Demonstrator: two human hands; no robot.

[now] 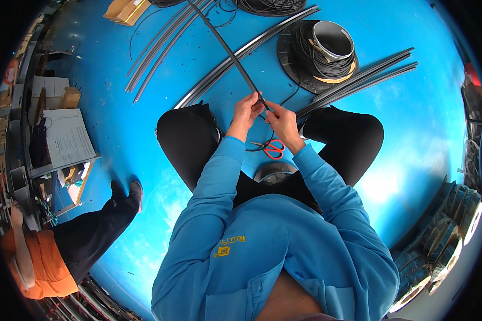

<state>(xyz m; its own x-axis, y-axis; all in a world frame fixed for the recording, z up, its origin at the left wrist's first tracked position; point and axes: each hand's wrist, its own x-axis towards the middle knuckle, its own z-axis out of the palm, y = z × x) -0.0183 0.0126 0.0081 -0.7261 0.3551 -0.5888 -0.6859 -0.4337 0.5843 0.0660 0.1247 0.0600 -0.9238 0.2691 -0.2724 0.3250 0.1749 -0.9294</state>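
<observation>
While I sit on the blue floor (118, 128) | my left hand (246, 111) and right hand (281, 122) fingers pinch a long black strip (227, 51) | red scissors (273, 149) lie between my knees

long black strip (227, 51), end in hand

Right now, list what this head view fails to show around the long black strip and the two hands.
- Strip end: covered by the left hand and right hand; the long black strip also runs off the top edge.
- Red-handled scissors: blades too small to tell whether open.
- Round dark object between the knees: partly hidden by the blue sleeves.
</observation>
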